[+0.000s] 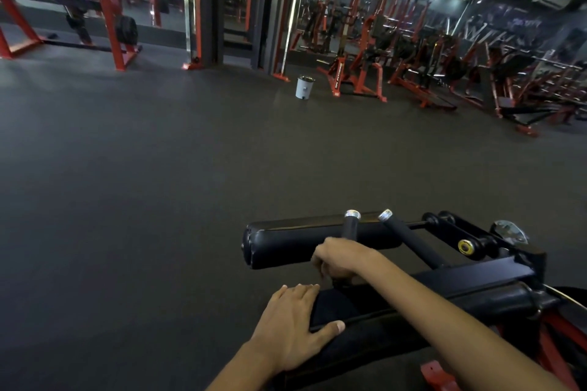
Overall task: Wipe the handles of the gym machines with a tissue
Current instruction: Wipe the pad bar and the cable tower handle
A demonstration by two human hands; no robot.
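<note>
Two black handles with shiny metal end caps stick up side by side from the black machine. The nearer handle [351, 227] stands almost upright, its lower part hidden; the other handle [409, 240] slants right. No tissue shows.

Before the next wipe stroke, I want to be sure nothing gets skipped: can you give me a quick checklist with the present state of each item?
1. Right hand on the left handle, fingers curled round its lower part: ok.
2. Tissue under that grip: cannot tell, no tissue shows.
3. Left hand flat on the black pad, steadying: ok.
4. Upper part of the left handle up to its chrome cap is bare and reachable: ok.
5. Right handle beside it untouched by either hand: not ok, likely next.
</note>
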